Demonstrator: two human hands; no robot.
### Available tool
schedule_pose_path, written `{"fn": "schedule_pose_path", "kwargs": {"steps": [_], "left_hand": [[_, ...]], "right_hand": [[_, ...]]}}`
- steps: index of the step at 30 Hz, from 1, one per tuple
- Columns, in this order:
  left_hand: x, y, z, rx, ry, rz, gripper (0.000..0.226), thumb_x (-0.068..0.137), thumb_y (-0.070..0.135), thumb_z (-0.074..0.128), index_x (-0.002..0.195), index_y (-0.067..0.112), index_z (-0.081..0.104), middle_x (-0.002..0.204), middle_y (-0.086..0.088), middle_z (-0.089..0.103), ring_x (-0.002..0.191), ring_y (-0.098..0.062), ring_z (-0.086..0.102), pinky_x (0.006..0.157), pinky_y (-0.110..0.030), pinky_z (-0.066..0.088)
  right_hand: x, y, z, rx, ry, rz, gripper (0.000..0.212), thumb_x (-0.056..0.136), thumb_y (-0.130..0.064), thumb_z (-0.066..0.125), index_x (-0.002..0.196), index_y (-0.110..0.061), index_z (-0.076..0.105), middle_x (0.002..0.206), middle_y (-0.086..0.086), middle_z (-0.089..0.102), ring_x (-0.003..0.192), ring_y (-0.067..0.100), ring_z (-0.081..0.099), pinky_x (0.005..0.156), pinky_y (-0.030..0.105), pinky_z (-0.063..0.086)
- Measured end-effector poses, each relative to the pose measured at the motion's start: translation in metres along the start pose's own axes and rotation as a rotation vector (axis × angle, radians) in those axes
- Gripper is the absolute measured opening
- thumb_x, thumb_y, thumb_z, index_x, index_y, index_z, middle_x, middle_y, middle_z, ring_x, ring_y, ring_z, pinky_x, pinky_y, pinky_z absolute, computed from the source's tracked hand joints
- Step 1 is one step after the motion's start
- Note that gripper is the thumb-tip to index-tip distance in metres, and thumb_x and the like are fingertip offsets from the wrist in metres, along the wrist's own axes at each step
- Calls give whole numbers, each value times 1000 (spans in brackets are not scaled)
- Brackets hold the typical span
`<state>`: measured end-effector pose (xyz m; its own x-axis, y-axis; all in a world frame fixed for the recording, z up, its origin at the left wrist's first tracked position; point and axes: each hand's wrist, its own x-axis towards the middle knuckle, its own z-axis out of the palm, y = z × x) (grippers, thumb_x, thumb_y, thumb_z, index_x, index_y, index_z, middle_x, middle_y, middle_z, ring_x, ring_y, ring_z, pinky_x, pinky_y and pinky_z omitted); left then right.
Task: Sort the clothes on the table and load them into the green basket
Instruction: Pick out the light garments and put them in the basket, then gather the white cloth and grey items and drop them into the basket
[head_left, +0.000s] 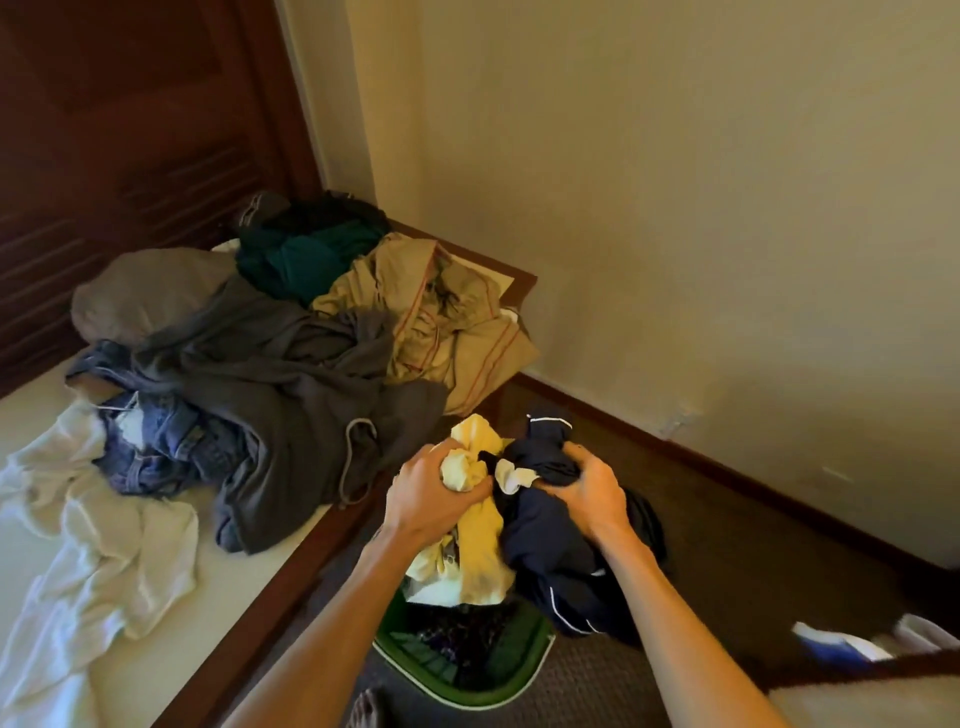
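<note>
My left hand (434, 491) grips a bunched yellow cloth (480, 545), and my right hand (584, 488) grips a navy garment with white piping (550, 561). Both bundles hang just above the green basket (470, 693), which stands on the carpet below my forearms and holds some dark clothing. On the white-topped table (291, 551) to the left lies a pile: a grey hoodie (291, 384), blue jeans (166, 441), a white cloth (104, 540), a tan garment with red stripes (441, 317) and a teal one (306, 254).
A dark wooden door (130, 130) stands behind the table. A cream wall (701, 208) with a wooden skirting board runs along the right. Brown carpet (753, 545) covers the floor, and a blue and white object (841, 642) lies at the lower right.
</note>
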<state>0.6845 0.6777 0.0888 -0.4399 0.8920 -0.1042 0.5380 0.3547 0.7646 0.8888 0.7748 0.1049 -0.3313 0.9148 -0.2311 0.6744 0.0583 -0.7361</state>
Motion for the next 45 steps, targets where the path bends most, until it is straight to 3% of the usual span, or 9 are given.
{"fn": "schedule_pose_path", "kwargs": {"steps": [4,9,14,18,24,30,38,42,45], "left_hand": [[12,-64,43,-18,-99,-148,73,65,68,74,129,38,55,120,9,54,116,-21,59,91,-35,46],[-2,-144,90,-47,-449,-293,87,69,69,81,143,55,36,155,9,35,144,-19,37,109,-36,39],[-17,-155,96,-76,-466,-288,74,80,53,82,144,40,47,143,13,48,137,-13,45,101,-26,39],[-17,-143,79,-44,-422,-246,75,78,57,81,143,40,49,150,12,48,140,-12,44,110,-30,36],[-13,-102,12,0,-353,-80,76,77,62,80,144,40,50,147,17,49,133,1,42,103,-20,35],[-9,-69,-123,79,-50,34,64,79,61,78,136,39,58,125,22,57,115,3,53,94,-16,39],[-30,-153,-271,78,236,-145,76,67,88,63,129,45,59,131,10,63,120,-15,59,101,-42,49],[-38,-215,-314,151,219,-297,97,54,83,67,140,41,53,149,2,51,138,-25,43,113,-41,34],[-41,-265,-335,295,113,-420,119,56,80,77,157,45,25,168,-1,18,154,-32,12,122,-49,18]], "right_hand": [[30,50,68,-84,-45,19,55,74,-57,70,122,-37,55,128,-5,52,125,29,51,104,61,37],[37,110,121,-242,-355,70,72,81,-56,73,142,-42,38,155,-5,27,146,25,21,113,64,24],[23,134,133,-174,-380,92,76,83,-53,74,147,-38,36,158,-2,29,148,23,22,116,58,28],[18,125,130,-186,-349,83,77,81,-55,73,147,-37,37,154,-4,35,145,21,26,115,56,32],[31,55,118,-184,-336,-16,75,82,-60,70,146,-40,37,154,-7,36,145,20,29,114,57,32],[64,-73,119,-174,-274,-249,72,86,-54,70,148,-30,40,153,-2,42,144,22,35,113,48,36],[67,-246,201,-226,-329,-603,70,87,-54,67,147,-28,44,152,-4,44,142,23,36,113,56,33],[64,-299,265,-281,-407,-698,76,78,-59,62,146,-28,46,150,-5,47,142,20,37,113,53,33],[67,-329,313,-398,-456,-797,72,83,-53,67,147,-26,46,150,-5,47,143,19,34,114,46,31]]}}
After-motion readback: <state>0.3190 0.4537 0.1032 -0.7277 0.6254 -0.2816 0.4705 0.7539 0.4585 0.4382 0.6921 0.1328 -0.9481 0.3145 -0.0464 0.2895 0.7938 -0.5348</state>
